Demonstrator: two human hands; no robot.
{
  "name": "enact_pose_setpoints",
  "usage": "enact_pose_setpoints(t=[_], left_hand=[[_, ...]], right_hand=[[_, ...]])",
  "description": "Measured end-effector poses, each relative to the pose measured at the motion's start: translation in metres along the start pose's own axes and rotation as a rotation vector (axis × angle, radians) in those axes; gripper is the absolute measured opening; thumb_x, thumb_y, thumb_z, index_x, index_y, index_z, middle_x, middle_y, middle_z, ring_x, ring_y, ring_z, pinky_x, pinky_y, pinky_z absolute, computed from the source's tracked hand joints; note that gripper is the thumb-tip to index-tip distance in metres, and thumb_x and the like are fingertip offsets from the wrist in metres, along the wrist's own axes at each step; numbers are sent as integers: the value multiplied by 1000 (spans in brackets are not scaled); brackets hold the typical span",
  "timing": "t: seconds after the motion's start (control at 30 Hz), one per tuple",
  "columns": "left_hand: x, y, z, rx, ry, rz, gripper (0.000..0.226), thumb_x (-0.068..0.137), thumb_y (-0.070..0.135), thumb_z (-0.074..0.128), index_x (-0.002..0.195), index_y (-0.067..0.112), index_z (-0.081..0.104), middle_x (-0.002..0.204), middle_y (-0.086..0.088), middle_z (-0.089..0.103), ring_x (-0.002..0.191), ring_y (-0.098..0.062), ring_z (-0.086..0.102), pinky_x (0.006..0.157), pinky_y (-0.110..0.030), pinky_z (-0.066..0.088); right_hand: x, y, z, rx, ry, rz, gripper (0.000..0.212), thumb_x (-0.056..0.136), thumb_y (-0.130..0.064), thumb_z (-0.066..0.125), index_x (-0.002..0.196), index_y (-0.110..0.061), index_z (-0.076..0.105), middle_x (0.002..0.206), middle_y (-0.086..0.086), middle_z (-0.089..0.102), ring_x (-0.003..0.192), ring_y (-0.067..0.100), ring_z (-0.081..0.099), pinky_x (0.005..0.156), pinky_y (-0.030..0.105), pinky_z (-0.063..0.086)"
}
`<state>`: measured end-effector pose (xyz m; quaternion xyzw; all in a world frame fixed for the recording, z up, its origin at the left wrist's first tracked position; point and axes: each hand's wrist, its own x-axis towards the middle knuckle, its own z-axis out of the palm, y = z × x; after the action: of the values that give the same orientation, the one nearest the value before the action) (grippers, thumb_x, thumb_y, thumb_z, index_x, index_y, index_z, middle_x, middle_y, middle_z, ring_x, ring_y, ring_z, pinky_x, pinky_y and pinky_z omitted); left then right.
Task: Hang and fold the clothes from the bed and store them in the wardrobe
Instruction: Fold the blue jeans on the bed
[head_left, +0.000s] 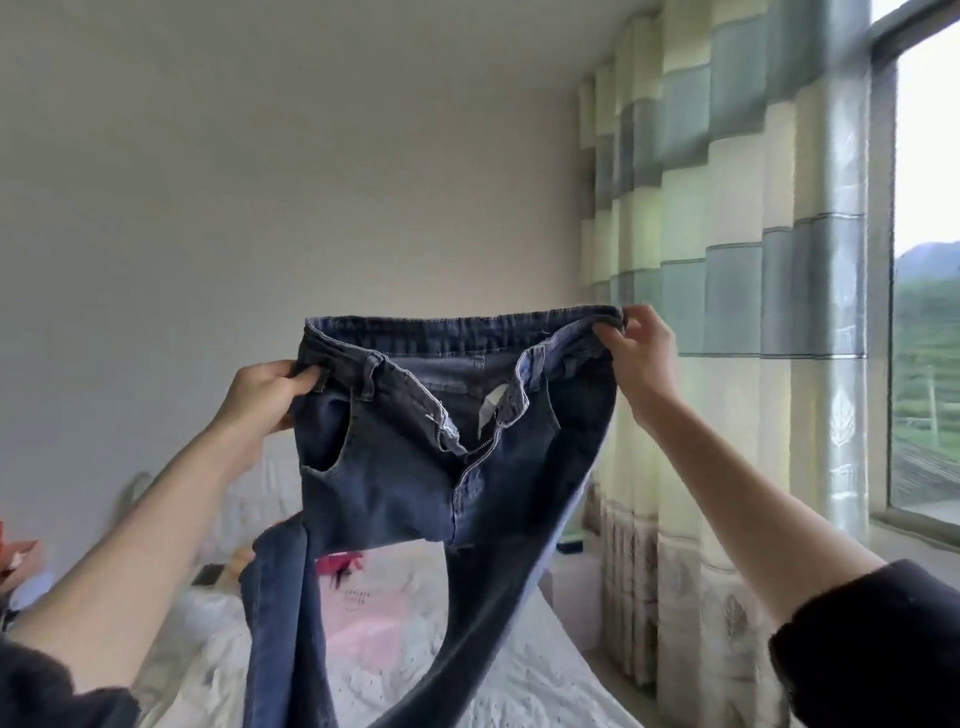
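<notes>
A pair of dark blue jeans (415, 467) hangs in the air in front of me, waistband up, fly open, front facing me. My left hand (265, 395) grips the left end of the waistband. My right hand (641, 358) pinches the right end, slightly higher. The two legs dangle apart, blurred, down toward the bed (519, 686), which is covered in white textured bedding. On the bed behind the jeans lie a pink garment (363, 618) and a red item (340, 564). No wardrobe is in view.
Striped green, cream and grey curtains (727, 260) hang at the right beside a window (924, 312). A plain white wall fills the back. A dark phone-like object (208, 574) lies on the bed at left. Something red and pink (15, 556) shows at the left edge.
</notes>
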<state>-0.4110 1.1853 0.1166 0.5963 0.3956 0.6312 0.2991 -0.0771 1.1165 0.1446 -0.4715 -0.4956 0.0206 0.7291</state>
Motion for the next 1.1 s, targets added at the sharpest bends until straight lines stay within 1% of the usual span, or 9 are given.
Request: enact_pose_setpoints(t=[0.13,0.27,0.33,0.47,0.57,0.67,0.8,0.93,1.1], left_hand=[[14,50,3,-91,3,75,12,93,17,57,84,15,64,79,-2,64,68,-17,57,61,-25,45],[19,67,13,134,-117,88,17,95,19,54,82,12,63,79,-4,64,69,-19,60,61,-28,49],[16,66,14,262,-174,75,19,94,17,56,81,6,64,77,-9,64,67,-21,60,60,-29,53],[4,42,35,156,-85,101,17,95,16,52,85,9,64,82,-12,62,68,-23,56,61,-27,49],[-6,28,50,307,-282,29,18,96,14,50,85,8,62,74,-9,62,58,-17,60,53,-24,51],[-7,18,52,109,-169,46,19,96,11,49,82,16,61,77,-5,63,60,-12,61,48,-19,50],[-38,-13,69,290,-403,-119,20,97,19,51,78,14,58,68,-3,59,56,-12,58,48,-22,49],[-42,-25,61,100,-189,-141,20,94,14,54,76,9,61,72,-7,59,69,-20,56,60,-27,45],[-45,-21,64,136,-138,-54,22,92,14,56,92,-6,65,79,-12,55,74,-21,51,65,-30,42]], right_hand=[[34,-62,-7,173,84,-98,17,82,-14,66,97,-22,67,93,11,71,92,30,66,88,47,52],[62,-85,-19,45,0,-96,29,81,-9,68,109,-15,69,104,12,70,94,27,66,90,41,52],[65,-77,-28,-88,-47,-21,31,80,-9,71,110,-14,69,105,11,69,89,24,65,88,37,53],[57,-50,-38,-174,56,-34,27,82,-16,69,109,-18,70,98,7,69,88,24,63,85,36,53],[50,-31,-42,-285,-35,-15,22,83,-14,68,105,-14,70,94,8,68,84,24,61,81,32,51],[44,-11,-59,-131,19,91,27,84,-13,68,111,-10,67,102,13,67,88,27,62,84,38,53],[18,12,-70,-60,-211,157,21,85,-6,65,105,-9,65,79,5,67,65,15,63,58,24,54],[-5,35,-79,39,-186,198,9,87,-4,62,87,-13,65,66,1,65,47,4,60,44,16,47],[-11,44,-84,114,-187,214,11,88,-7,62,87,-18,64,73,3,64,48,1,60,44,15,48]])
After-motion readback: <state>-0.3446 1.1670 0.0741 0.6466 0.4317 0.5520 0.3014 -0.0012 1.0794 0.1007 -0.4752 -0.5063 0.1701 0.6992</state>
